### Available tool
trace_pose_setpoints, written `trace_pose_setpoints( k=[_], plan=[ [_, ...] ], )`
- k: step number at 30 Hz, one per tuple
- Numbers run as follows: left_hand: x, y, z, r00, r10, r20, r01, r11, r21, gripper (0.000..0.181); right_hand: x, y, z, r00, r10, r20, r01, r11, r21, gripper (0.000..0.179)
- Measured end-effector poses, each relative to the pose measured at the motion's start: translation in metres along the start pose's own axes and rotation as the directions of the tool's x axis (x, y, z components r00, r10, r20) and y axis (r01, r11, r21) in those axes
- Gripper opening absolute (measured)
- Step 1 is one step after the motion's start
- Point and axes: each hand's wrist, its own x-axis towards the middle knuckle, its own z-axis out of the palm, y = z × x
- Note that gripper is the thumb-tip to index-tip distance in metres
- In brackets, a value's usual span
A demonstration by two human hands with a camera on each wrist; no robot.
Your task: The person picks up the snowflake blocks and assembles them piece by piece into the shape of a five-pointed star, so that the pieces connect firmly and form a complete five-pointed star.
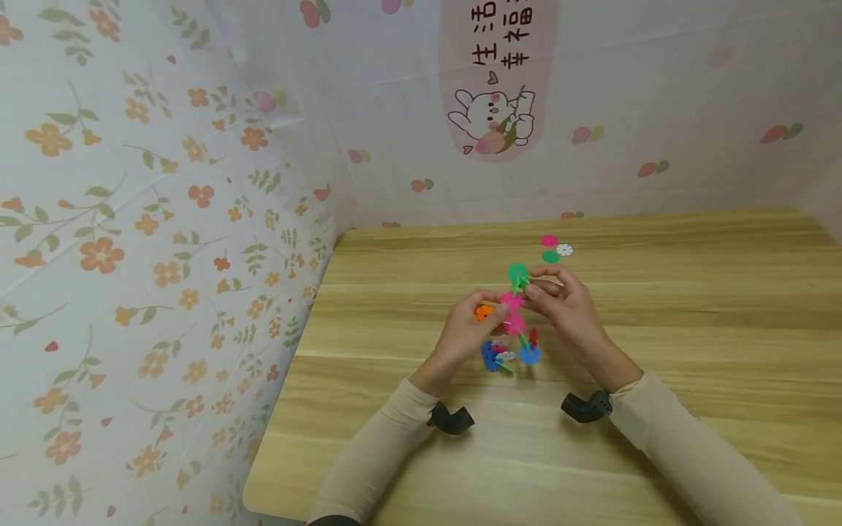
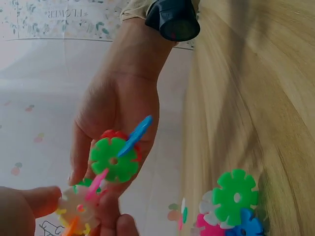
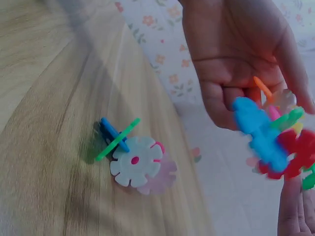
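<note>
In the head view my left hand [image 1: 460, 329] grips a joined chain of plastic snowflake discs [image 1: 514, 324], its thumb and index finger at the pink ones. My right hand [image 1: 569, 307] pinches the chain's far end beside a green disc [image 1: 517, 273]. An orange disc [image 1: 483, 313] shows by the left fingers. Blue disc [image 1: 529, 355] and red disc [image 1: 533, 337] pieces hang at the near end. The right wrist view shows the blue piece [image 3: 261, 137] above the left palm. Some of the fingertips are hidden behind the discs.
A second joined cluster of discs [image 1: 490, 356], blue, white, pink and green, lies on the wooden table [image 1: 395, 321] close under the hands. Farther back lie loose pink [image 1: 549, 240], green [image 1: 550, 257] and white [image 1: 565, 250] discs. A printed cloth [image 1: 395, 131] hangs behind the table.
</note>
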Motion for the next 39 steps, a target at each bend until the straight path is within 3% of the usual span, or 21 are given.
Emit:
trace_pose_setpoints(
  k=[5,9,13,17,22,25,28,32,35,39],
  plan=[
    [-0.001,-0.001,-0.004,0.996,-0.021,0.083,0.016,0.998,0.06,0.031,0.0,-0.001,-0.002,1.0,0.014,0.002,-0.014,0.999,-0.03,0.021],
    [0.0,0.002,-0.008,0.996,-0.018,0.085,0.006,0.99,0.144,0.037,0.0,-0.004,-0.002,0.999,0.027,0.026,-0.024,0.997,-0.075,0.02],
    [0.004,0.002,-0.012,0.998,0.0,0.057,-0.007,0.994,0.109,0.041,0.001,-0.008,-0.001,0.997,0.056,0.059,-0.043,0.979,-0.199,0.026],
    [0.008,0.003,-0.014,0.999,0.027,0.043,-0.029,0.998,0.05,0.037,0.001,-0.01,0.0,0.982,0.125,0.139,-0.078,0.949,-0.306,0.029],
    [0.009,0.003,-0.015,0.998,0.025,0.05,-0.025,1.0,-0.001,0.022,0.005,-0.01,0.001,0.957,0.174,0.232,-0.09,0.938,-0.334,0.031],
    [0.01,0.002,-0.015,1.0,0.011,0.028,-0.009,0.998,-0.056,0.016,0.01,-0.008,-0.004,0.953,0.174,0.249,-0.085,0.939,-0.333,0.031],
    [0.01,0.002,-0.017,1.0,0.008,-0.004,-0.009,0.996,-0.09,0.014,0.021,-0.006,-0.016,0.968,0.156,0.196,-0.096,0.955,-0.282,0.03],
    [0.009,0.003,-0.02,0.999,0.007,-0.033,-0.01,0.995,-0.098,0.014,0.042,-0.005,-0.039,0.989,0.149,0.027,-0.143,0.98,-0.141,0.036],
    [0.007,0.003,-0.022,0.999,-0.006,-0.032,0.002,0.995,-0.103,0.014,0.056,-0.004,-0.056,0.981,0.171,-0.097,-0.18,0.978,-0.102,0.041],
    [0.005,0.002,-0.022,0.999,-0.013,-0.03,0.01,0.994,-0.107,0.013,0.07,-0.002,-0.075,0.961,0.204,-0.185,-0.237,0.955,-0.179,0.048]
  ],
)
